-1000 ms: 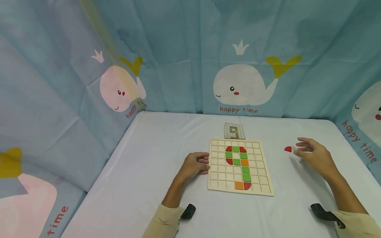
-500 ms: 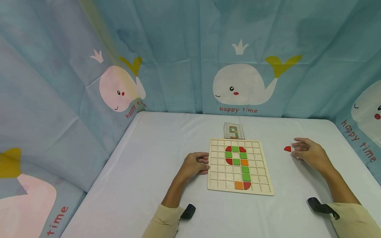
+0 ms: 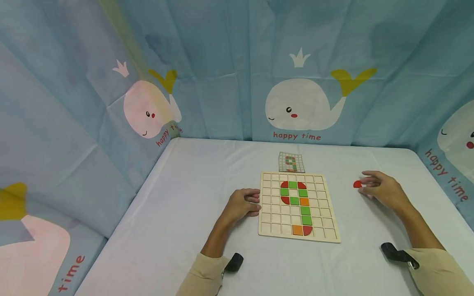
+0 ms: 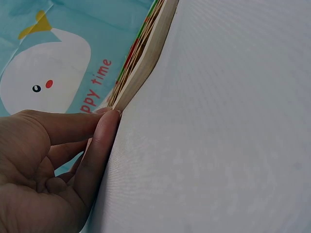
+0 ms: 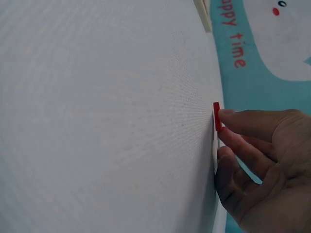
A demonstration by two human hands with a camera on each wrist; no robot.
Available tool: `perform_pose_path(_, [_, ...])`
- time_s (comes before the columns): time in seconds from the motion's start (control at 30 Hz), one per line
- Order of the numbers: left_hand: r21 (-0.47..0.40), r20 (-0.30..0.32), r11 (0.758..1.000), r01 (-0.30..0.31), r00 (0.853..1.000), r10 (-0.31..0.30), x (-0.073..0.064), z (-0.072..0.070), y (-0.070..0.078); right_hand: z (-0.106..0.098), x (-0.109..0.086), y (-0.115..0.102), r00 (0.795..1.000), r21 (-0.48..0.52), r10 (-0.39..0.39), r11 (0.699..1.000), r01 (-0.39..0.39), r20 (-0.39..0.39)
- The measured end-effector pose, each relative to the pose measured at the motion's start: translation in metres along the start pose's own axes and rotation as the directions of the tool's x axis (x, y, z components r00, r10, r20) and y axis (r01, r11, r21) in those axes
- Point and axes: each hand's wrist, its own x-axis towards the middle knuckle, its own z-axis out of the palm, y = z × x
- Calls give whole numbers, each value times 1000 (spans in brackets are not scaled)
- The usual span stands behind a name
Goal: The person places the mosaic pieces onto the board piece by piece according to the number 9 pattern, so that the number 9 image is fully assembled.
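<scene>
A pale wooden grid board lies on the table. Red, green and orange tiles on it form a figure like a 9. My left hand holds the board's left edge; in the left wrist view, its fingertips meet at the board's side. To the right of the board is a red quarter-circle tile, seen edge-on against the white cloth in the right wrist view. My right hand pinches the tile at its side, thumb and a finger against it, the other fingers loosely bent.
A small card printted with the same coloured figure lies just behind the board. A white cloth covers the table. Blue whale-print curtains stand at the back and sides. A black strap sits at each wrist.
My right hand has moved left to the red tile, and its thumb and finger have come onto it. The left hand and the board have stayed in place.
</scene>
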Motion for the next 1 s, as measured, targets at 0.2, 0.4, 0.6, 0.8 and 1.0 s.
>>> perform_pose_path(0.2, [-2, -2, 1000, 1, 1000, -1, -1, 0, 1, 3, 3, -7, 1000, -21, 6, 1000, -5, 17])
perform_pose_path(0.4, [-1, -4, 1000, 7, 1000, -7, -1, 0, 0, 7, 5, -11, 999, -31, 3, 1000, -2, 34])
perform_pose_path(0.6, [-1, -1, 1000, -1, 1000, 1, -2, 0, 0, 8, 5, -13, 1000, -46, 4, 999, -3, 22])
perform_pose_path(0.8, [1, -4, 1000, 4, 1000, -4, -1, 0, 0, 8, 6, -14, 1000, -60, -16, 998, 17, 26])
perform_pose_path(1.0, [5, -2, 1000, -2, 1000, 2, 0, 0, -1, 8, 6, -15, 999, -87, -39, 995, 40, 22])
